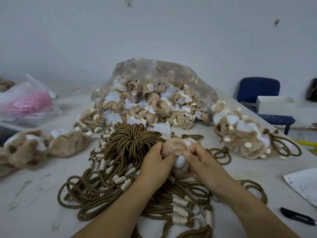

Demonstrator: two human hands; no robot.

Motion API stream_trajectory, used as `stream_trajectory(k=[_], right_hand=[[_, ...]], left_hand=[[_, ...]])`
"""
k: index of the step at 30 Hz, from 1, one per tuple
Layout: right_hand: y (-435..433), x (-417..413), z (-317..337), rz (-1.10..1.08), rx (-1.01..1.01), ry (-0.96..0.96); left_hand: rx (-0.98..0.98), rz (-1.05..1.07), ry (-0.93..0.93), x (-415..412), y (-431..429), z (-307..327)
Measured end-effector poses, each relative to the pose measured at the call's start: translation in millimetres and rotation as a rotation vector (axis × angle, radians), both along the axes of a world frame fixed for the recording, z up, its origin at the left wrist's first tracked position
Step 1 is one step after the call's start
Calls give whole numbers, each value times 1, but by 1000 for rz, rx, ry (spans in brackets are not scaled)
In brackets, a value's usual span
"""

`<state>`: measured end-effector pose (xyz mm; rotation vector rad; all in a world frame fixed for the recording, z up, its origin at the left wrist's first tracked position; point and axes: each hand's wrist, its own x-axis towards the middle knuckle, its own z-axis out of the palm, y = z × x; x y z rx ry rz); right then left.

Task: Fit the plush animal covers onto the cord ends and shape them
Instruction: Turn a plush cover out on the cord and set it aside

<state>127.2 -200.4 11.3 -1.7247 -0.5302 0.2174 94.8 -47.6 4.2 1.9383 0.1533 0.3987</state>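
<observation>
A tan and white plush animal cover (175,146) is held over the middle of the table between both hands. My left hand (154,162) grips its left side with curled fingers. My right hand (200,160) pinches its right side, thumb against the white patch. Under my hands lies a big bundle of brown cords (127,148) with cream coiled ends; whether a cord end is inside the cover is hidden. Behind it a clear plastic bag (154,71) spills several unfitted plush covers (145,107).
Finished plush animals with cord loops are piled at right (243,134) and at left (25,148). A plastic bag holding something pink (29,102) sits at far left. A paper sheet (305,184) and a black pen (296,216) lie at the right edge. A blue chair (260,90) stands beyond.
</observation>
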Motion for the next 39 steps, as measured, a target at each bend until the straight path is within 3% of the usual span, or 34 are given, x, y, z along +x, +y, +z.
stream_trajectory(k=[5,7,13,19,23,28,31,39], right_hand=[[1,2,1,-111,172,152],[-1,4,2,-163,196,163],[3,2,-3,-132,162,163],[5,-4,-2,-145,-137,-209],[15,-10,-4,-136,-219,-339],[0,3,3,-347,92,-26],[-3,5,2,-328,263,64],[1,6,-9,-270,73,-114]], left_hand=[[-142,-186,77,0,-1,-2],[-93,-267,82,-2,-2,-2],[124,-85,-7,2,0,-5],[122,42,-35,3,0,-4],[87,79,-39,2,2,-5],[230,-124,-55,2,2,-7],[288,-199,-39,2,0,-9],[200,-131,-154,0,0,-6]])
